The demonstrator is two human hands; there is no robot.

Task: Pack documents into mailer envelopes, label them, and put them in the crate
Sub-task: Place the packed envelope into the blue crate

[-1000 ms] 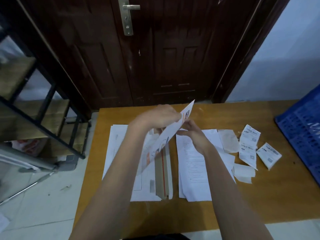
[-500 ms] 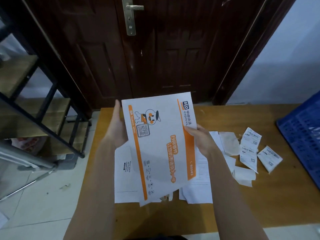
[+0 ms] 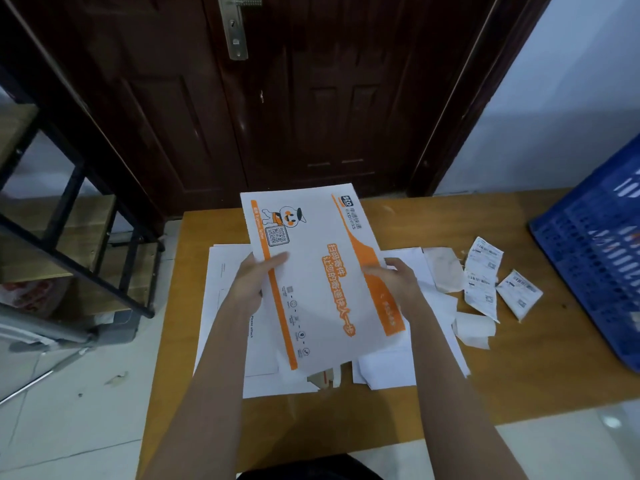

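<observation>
A white and orange mailer envelope (image 3: 318, 271) with a cartoon figure and a QR code is held printed side up over the table. My left hand (image 3: 254, 282) grips its left edge with the thumb on top. My right hand (image 3: 391, 277) holds its right edge at the orange stripe. Under it lie more white mailers (image 3: 228, 317) and white document sheets (image 3: 391, 370). Several shipping labels (image 3: 483, 271) lie loose to the right. A blue plastic crate (image 3: 595, 258) stands at the table's right end.
The wooden table (image 3: 519, 386) stands against a dark brown door (image 3: 294, 98). A black metal shelf with wooden boards (image 3: 69, 233) is to the left. Peeled label backings (image 3: 474, 329) lie beside the sheets. Pale tiled floor (image 3: 69, 427) shows at lower left.
The mailer was edge-on a second ago, then turned with its printed face up. Both hands have since lowered it toward the stack and shifted their grip on its sides.
</observation>
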